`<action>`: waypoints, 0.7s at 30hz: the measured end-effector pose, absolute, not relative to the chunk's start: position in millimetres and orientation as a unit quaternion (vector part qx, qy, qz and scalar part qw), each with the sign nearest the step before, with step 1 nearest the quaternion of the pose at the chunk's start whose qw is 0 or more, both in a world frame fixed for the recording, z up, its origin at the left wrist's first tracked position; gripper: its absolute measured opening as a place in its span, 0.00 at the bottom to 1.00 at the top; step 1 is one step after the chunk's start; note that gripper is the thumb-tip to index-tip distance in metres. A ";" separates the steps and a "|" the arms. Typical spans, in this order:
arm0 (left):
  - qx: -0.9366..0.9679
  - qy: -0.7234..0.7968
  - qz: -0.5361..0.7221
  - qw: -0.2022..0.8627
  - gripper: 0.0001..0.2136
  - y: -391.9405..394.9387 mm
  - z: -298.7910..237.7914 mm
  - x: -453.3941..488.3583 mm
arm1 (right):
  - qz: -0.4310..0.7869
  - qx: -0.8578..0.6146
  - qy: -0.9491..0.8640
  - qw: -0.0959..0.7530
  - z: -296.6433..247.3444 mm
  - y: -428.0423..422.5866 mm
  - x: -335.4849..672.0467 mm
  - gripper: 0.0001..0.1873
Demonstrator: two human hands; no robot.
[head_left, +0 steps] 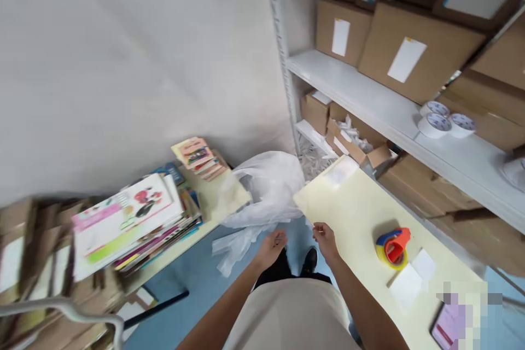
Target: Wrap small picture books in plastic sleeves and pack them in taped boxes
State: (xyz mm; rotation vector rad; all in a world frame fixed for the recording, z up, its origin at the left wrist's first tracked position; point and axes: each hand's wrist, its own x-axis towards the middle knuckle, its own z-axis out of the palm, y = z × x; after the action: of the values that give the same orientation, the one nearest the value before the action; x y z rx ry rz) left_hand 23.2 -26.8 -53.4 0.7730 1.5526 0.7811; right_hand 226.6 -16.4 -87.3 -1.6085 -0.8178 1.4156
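Loosely curled, my left hand (271, 247) hangs in front of my body, just this side of a crumpled white plastic bag (274, 180). Nothing shows between its fingers. My right hand (326, 239) is also closed, beside the left edge of the cream table (344, 202); its fingertips are too small and blurred to tell whether they pinch anything. Farther right on that table lies a tape dispenser (394, 249) in red, blue and yellow. White paper slips (412, 279) lie near it, with a phone (445, 325) closer to me.
A stack of books (135, 219) and small booklets (200, 158) sit on the left table. Cardboard boxes (418, 49) and tape rolls (435, 124) occupy the metal shelf (348, 79). An open box (353, 139) of white scraps stands low. More cardboard (45, 262) leans at far left.
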 end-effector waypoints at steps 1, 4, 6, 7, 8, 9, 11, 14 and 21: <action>0.324 0.669 0.350 0.570 0.10 -33.2 -49.7 15.4 | 0.569 -0.628 -0.343 0.405 -85.2 -14.8 218.1 0.17; 0.321 0.687 0.393 0.520 0.12 -55.5 -39.6 -12.4 | 0.592 -0.589 -0.399 0.379 -85.1 -15.0 186.4 0.20; 0.310 0.700 0.415 0.491 0.14 -74.4 -33.8 -33.6 | 0.612 -0.562 -0.430 0.354 -87.1 -18.7 159.6 0.21; 0.300 0.707 0.426 0.479 0.15 -85.2 -31.3 -44.8 | 0.623 -0.549 -0.443 0.339 -87.5 -21.4 144.5 0.21; 0.286 0.713 0.439 0.466 0.16 -97.1 -29.1 -56.2 | 0.635 -0.535 -0.454 0.323 -87.2 -24.8 128.3 0.21; 0.271 0.719 0.453 0.453 0.16 -110.0 -27.3 -68.0 | 0.648 -0.520 -0.464 0.306 -86.1 -28.9 111.2 0.21; 0.234 0.729 0.483 0.425 0.16 -139.1 -25.1 -92.7 | 0.672 -0.489 -0.484 0.275 -81.2 -39.2 74.9 0.21; 0.175 0.737 0.523 0.391 0.19 -189.2 -25.5 -133.2 | 0.695 -0.451 -0.510 0.231 -68.8 -60.2 19.2 0.23; 0.052 0.728 0.598 0.330 0.22 -295.1 -38.4 -234.5 | 0.720 -0.387 -0.551 0.166 -42.9 -124.2 -94.0 0.22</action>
State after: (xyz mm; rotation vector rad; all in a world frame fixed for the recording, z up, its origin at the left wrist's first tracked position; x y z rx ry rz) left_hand -234.5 -295.1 -38.4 0.1359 1.9050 1.5650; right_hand -94.0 -124.2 -42.9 -1.1031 -1.5695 2.0514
